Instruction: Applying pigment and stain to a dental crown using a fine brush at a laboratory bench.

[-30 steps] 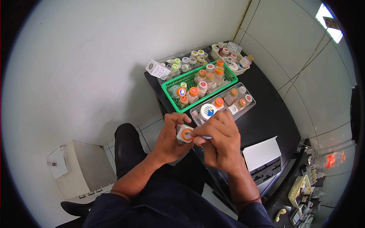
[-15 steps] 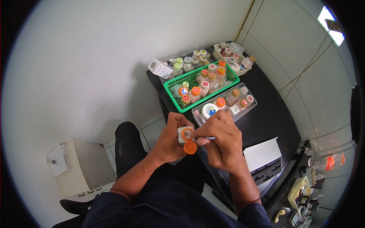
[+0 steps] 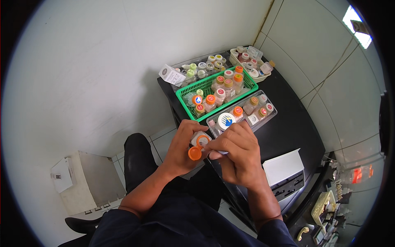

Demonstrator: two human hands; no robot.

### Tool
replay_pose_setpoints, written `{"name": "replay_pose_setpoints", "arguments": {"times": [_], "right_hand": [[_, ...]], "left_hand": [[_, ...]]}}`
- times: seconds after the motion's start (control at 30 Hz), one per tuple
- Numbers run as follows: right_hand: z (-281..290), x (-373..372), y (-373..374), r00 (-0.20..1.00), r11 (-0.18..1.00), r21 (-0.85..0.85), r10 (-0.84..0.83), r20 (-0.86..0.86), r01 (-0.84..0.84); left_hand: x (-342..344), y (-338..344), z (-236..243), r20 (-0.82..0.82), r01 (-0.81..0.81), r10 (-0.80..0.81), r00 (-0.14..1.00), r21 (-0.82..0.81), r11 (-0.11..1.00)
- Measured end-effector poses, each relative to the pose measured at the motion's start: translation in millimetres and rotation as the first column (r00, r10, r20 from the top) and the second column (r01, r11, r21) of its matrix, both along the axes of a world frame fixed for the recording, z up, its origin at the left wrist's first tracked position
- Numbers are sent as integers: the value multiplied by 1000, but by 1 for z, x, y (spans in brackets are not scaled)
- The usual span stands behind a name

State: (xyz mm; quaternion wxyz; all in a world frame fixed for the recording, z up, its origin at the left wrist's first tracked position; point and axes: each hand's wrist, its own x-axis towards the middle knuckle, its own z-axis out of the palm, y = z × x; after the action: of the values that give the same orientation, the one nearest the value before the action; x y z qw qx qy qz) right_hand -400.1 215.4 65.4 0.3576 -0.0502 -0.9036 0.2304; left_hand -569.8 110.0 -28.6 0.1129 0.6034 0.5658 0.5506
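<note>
My left hand (image 3: 181,146) is wrapped round a small clear bottle (image 3: 196,137) with whitish contents. Its orange flip cap (image 3: 195,153) hangs open on the side nearer me, and an orange ring rims the mouth. Close to that mouth on the right, my right hand (image 3: 240,150) is closed, thumb and fingers pinching a thin, pale object (image 3: 223,152). Most of this object is hidden by the fingers, so its kind does not show. Past the hands, a clear tray (image 3: 269,119) holds several capped bottles and a wide white-lidded jar (image 3: 226,120).
Behind the clear tray is a green basket (image 3: 181,99) of bottles on the black table (image 3: 288,119). A cream basket (image 3: 235,57) and a white carton (image 3: 171,75) stand at the back. An open white case (image 3: 284,166) lies right of my right hand. A wall rises on the left.
The bottle has turned in my left hand, so its open cap has swung to the left. My right hand has shifted slightly left and stays beside the mouth.
</note>
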Motion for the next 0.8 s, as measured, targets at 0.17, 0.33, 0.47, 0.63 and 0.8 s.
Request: {"name": "replay_pose_setpoints", "arguments": {"times": [0.17,0.33,0.47,0.63,0.8], "right_hand": [[4,-1,2,999,999,2,-50,-3,50],[8,2,1,994,997,-16,-71,-82,70],[10,4,-4,995,996,84,-3,-101,11],[1,-3,5,999,992,120,41,-34,-37],[-5,-3,6,1000,1000,7,23,-18,-23]], "left_hand": [[2,-1,5,175,59,-42,984,-93,994],[0,-3,7,195,89,-66,979,-113,990],[5,-2,1,196,44,-32,980,-54,998],[0,-3,-6,103,-4,9,995,-47,999],[-3,-4,-5,-90,-60,54,994,-67,996]]}}
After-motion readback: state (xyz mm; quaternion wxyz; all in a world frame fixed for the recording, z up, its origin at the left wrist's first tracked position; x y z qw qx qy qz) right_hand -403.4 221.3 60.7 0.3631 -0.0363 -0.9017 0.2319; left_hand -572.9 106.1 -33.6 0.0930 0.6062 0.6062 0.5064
